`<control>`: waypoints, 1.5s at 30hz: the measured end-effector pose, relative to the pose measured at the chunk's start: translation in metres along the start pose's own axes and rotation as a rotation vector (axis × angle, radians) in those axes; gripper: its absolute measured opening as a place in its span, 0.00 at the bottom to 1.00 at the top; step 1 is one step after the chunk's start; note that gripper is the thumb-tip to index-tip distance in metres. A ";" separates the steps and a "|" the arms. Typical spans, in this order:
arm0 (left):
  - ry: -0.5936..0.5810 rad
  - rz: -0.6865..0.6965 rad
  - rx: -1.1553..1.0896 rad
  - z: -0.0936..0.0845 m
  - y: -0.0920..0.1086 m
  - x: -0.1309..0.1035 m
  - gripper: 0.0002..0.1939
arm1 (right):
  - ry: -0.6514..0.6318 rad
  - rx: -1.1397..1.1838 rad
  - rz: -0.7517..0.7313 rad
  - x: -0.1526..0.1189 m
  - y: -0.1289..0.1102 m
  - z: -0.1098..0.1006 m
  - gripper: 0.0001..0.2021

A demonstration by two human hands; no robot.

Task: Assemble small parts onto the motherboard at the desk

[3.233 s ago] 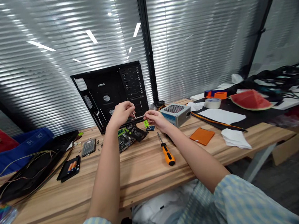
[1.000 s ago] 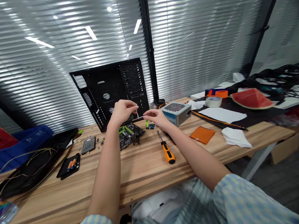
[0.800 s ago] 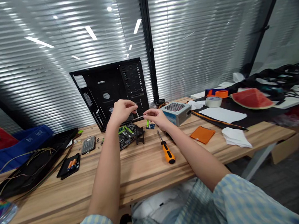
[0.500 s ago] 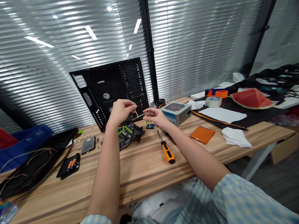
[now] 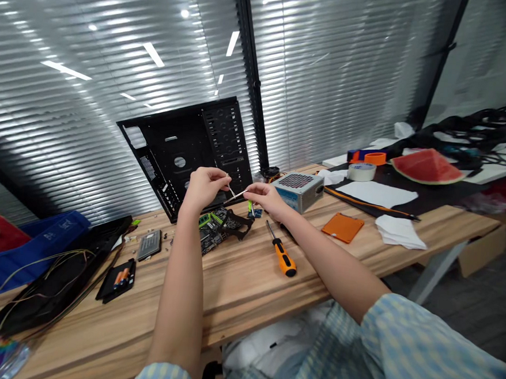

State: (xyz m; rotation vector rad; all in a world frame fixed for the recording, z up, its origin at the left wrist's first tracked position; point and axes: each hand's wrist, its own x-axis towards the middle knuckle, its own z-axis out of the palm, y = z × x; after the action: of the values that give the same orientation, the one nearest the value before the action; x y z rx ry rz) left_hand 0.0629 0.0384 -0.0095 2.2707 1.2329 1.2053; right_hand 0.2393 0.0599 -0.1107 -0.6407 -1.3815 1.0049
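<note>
My left hand [image 5: 206, 187] is raised over the circuit board, its fingertips pinched on a thin white strip [image 5: 232, 186]. Opposite it, my right hand [image 5: 266, 198] grips one end of a thin pale rod [image 5: 240, 195] that darkens toward its left tip. Strip and rod meet between the hands; their exact kind is too small to make out. Beneath lies a green-and-black circuit board [image 5: 213, 231] with a black bracket-like part [image 5: 239, 223] at its right. A small blue board [image 5: 257, 213] lies below my right hand.
Behind the hands leans a black computer case panel [image 5: 182, 150]. An orange-handled screwdriver [image 5: 283, 258], a power supply [image 5: 299, 191] and an orange plate [image 5: 343, 227] lie rightward. Leftward are a grey drive [image 5: 150, 244], a black tray with orange batteries [image 5: 116, 281] and loose screws.
My right hand has shifted slightly right with the rod. The black bracket-like part beneath now reaches farther right and lower. My left hand has barely moved.
</note>
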 end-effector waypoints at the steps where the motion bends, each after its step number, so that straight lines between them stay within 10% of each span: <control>1: 0.001 -0.004 0.002 0.000 0.000 0.000 0.08 | 0.001 0.001 0.000 0.000 0.000 0.000 0.18; 45: 0.034 -0.022 -0.022 -0.004 -0.005 0.002 0.09 | 0.011 0.064 0.041 0.000 0.002 -0.001 0.21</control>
State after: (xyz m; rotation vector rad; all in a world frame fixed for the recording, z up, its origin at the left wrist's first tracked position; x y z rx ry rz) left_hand 0.0579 0.0422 -0.0095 2.2244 1.2473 1.2483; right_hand 0.2395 0.0611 -0.1121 -0.6280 -1.3255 1.0724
